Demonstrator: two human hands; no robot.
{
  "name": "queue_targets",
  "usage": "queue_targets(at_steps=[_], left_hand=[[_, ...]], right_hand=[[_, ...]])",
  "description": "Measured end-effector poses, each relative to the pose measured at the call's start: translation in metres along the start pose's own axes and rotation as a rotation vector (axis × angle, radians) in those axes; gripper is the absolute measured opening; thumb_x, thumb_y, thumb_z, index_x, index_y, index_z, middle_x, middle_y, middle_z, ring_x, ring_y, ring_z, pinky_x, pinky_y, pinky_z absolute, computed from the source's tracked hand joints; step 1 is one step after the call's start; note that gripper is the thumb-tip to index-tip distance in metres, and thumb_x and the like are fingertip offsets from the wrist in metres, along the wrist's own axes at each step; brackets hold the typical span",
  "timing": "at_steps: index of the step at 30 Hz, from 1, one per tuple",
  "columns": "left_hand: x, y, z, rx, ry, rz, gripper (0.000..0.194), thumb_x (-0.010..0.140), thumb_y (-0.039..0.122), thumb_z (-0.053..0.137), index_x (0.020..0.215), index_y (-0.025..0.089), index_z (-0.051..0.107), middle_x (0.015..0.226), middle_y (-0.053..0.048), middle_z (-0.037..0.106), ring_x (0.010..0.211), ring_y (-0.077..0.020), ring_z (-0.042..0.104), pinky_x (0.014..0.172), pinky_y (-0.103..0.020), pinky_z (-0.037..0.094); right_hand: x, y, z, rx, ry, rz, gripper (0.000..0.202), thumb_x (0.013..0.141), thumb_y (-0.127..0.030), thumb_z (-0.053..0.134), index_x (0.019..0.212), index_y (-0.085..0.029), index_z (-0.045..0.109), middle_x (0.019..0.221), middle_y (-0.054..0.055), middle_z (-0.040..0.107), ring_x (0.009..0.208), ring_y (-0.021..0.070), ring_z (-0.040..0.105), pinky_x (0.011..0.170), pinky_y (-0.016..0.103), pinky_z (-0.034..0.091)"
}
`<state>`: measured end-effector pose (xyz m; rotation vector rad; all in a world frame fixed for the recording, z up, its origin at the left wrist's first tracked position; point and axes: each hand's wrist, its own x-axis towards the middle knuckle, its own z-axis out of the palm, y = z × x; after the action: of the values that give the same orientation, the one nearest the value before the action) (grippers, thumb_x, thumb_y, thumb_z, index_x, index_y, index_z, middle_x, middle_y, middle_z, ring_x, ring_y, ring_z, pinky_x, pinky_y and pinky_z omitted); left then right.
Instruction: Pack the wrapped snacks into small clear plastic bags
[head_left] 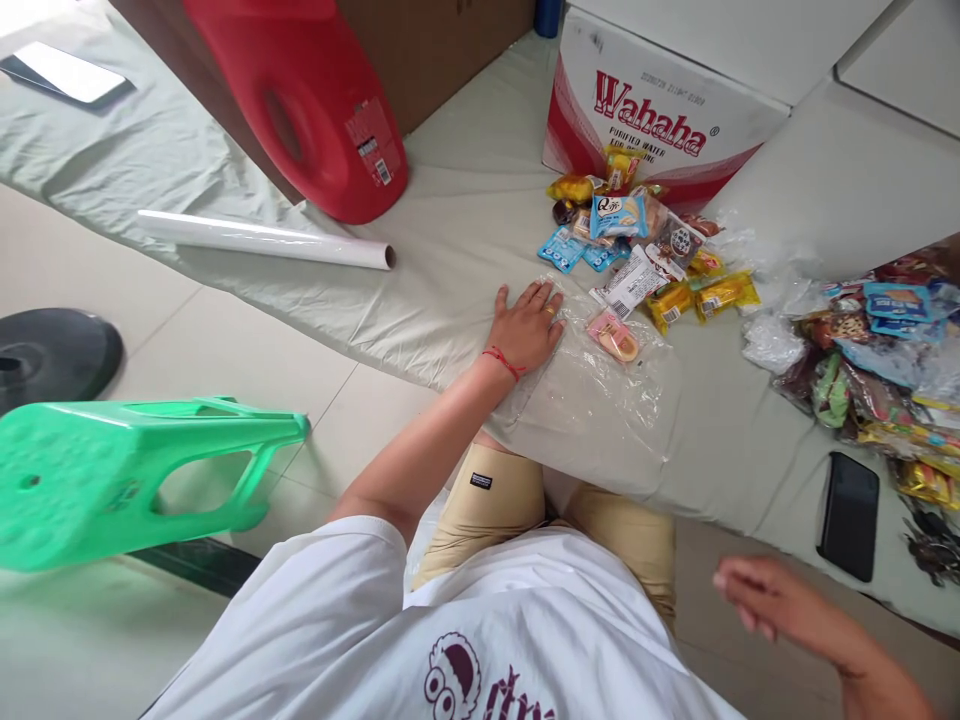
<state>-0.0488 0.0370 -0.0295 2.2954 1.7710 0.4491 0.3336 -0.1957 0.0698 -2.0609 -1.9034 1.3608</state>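
Observation:
My left hand [525, 325] lies flat with fingers spread on the left side of a clear plastic bag [585, 405], pressing it to the cloth-covered table. On the bag's upper part is a small pink-wrapped biscuit [613, 336]. Just beyond it sits a pile of wrapped snacks: a blue-and-white packet [619, 215], a white packet with a barcode [634, 284] and several yellow ones [727, 295]. My right hand [776, 600] hangs off the table's near edge at the lower right, slightly blurred. Its fingers are loosely bent, with nothing visible in them.
A Wahaha carton [660, 110] stands behind the snacks. A larger heap of packets [892, 350], a black phone [849, 515] and keys [934, 545] lie right. Leftward are a red jug [315, 110], a white roll [262, 240] and another phone [71, 72]. A green stool [82, 480] is on the floor.

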Motion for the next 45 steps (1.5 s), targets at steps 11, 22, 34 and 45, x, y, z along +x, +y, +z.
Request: queue_targets(at_steps=[11,22,34,45], left_hand=[[-0.026,0.009,-0.003,0.052,0.011,-0.054,0.058,0.109,0.047,0.023,0.161,0.028,0.043,0.172,-0.009,0.035,0.16,-0.0303,0.032,0.128,-0.073,0.008],[-0.024,0.011,-0.004,0.108,-0.041,-0.078,0.061,0.108,0.052,0.028,0.164,0.029,0.037,0.174,-0.01,0.029,0.162,-0.0329,0.027,0.127,-0.075,0.007],[-0.025,0.008,-0.006,0.064,-0.053,-0.068,0.061,0.108,0.051,0.028,0.164,0.029,0.036,0.175,-0.008,0.026,0.162,-0.0316,0.025,0.127,-0.075,0.005],[-0.027,0.007,-0.001,0.077,0.001,-0.049,0.06,0.11,0.049,0.024,0.163,0.026,0.039,0.174,-0.01,0.029,0.162,-0.028,0.027,0.128,-0.072,0.005]], right_hand=[[0.173,-0.062,0.01,-0.397,0.497,-0.538,0.046,0.104,-0.047,0.045,0.13,-0.016,0.069,0.137,0.018,0.068,0.13,0.0337,0.062,0.11,0.054,0.051],[0.242,-0.134,0.002,-0.507,0.495,-0.487,0.045,0.092,-0.054,0.064,0.121,-0.019,0.07,0.116,0.018,0.066,0.116,0.0383,0.054,0.098,0.054,0.046],[0.217,-0.087,-0.066,-0.262,0.465,-0.343,0.05,0.081,-0.07,0.067,0.104,-0.025,0.068,0.108,0.012,0.071,0.1,0.0323,0.064,0.093,0.051,0.048],[0.206,-0.138,0.024,-0.388,0.392,-0.843,0.036,0.093,-0.041,0.068,0.124,-0.022,0.064,0.117,0.012,0.064,0.131,0.0367,0.05,0.109,0.056,0.046]])
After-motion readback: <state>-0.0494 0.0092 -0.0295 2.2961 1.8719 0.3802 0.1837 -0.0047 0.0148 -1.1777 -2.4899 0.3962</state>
